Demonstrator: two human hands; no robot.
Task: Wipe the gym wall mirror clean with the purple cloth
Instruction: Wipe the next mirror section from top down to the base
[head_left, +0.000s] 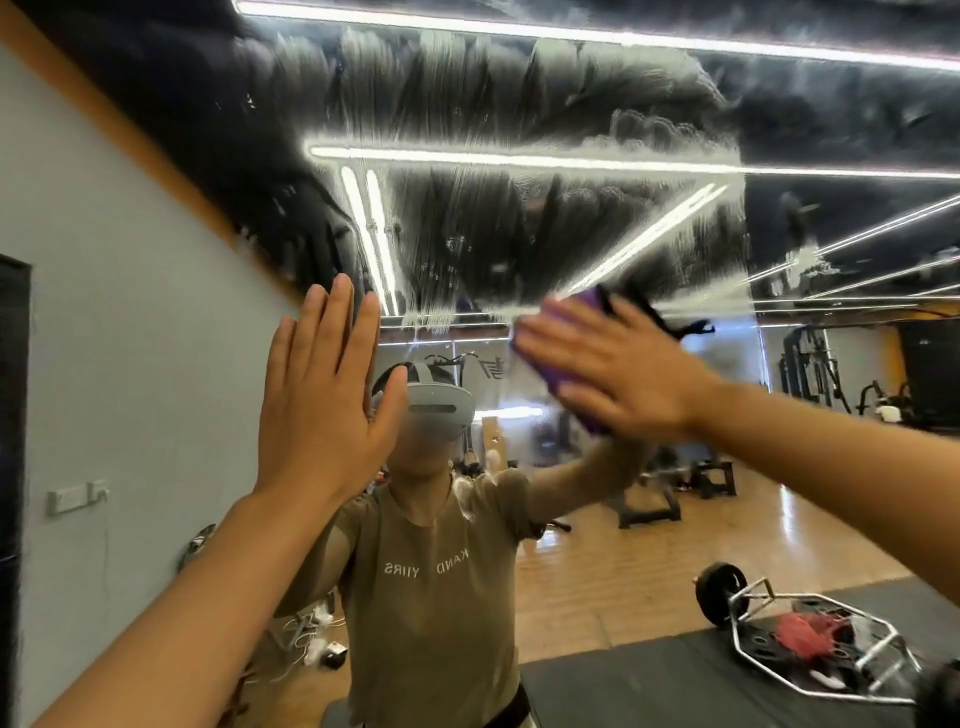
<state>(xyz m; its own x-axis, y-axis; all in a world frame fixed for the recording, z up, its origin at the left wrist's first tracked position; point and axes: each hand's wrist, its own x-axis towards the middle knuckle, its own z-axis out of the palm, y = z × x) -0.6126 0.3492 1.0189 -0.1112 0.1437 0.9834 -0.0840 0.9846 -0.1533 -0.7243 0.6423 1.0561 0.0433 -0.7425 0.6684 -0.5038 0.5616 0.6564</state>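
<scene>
Against the mirror (519, 218), the right hand (618, 369) pressed the purple cloth (558, 353) flat-fingered to wipe streaks — the left hand (322, 395), open and empty, braced alongside.

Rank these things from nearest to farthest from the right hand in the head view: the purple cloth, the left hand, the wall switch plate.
1. purple cloth: directly under the right hand, pressed to the mirror.
2. left hand: to its left, flat and raised.
3. wall switch plate: far left, low on the grey wall.
</scene>
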